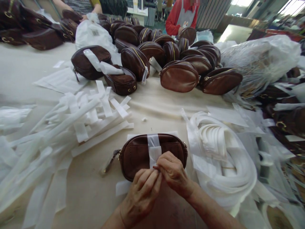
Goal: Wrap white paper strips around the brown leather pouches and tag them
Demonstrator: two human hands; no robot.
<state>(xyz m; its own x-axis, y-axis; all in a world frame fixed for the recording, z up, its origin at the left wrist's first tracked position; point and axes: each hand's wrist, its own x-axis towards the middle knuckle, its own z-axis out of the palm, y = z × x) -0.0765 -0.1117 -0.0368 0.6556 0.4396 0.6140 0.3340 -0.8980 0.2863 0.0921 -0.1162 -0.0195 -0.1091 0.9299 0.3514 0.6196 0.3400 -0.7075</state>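
A dark brown leather bag (135,156) lies in front of me on the table, with a white strip (153,141) wrapped over its middle. My left hand (144,190) is closed at the bag's lower edge, its fingertips pinched at the strip's lower end. From the right, my right hand (173,173) meets it, thumb and fingers pinching the same strip against the bag. The fingertips of both hands nearly touch and hide the strip's end. A wrapped zipper pull (109,163) sticks out at the bag's left end.
Loose white strips (90,114) lie heaped on the left. A coiled roll of white strip material (240,162) sits on the right. Several brown bags (179,76) stand across the back, beside a large plastic bag (262,60). A person in a red sleeve (170,24) is beyond them.
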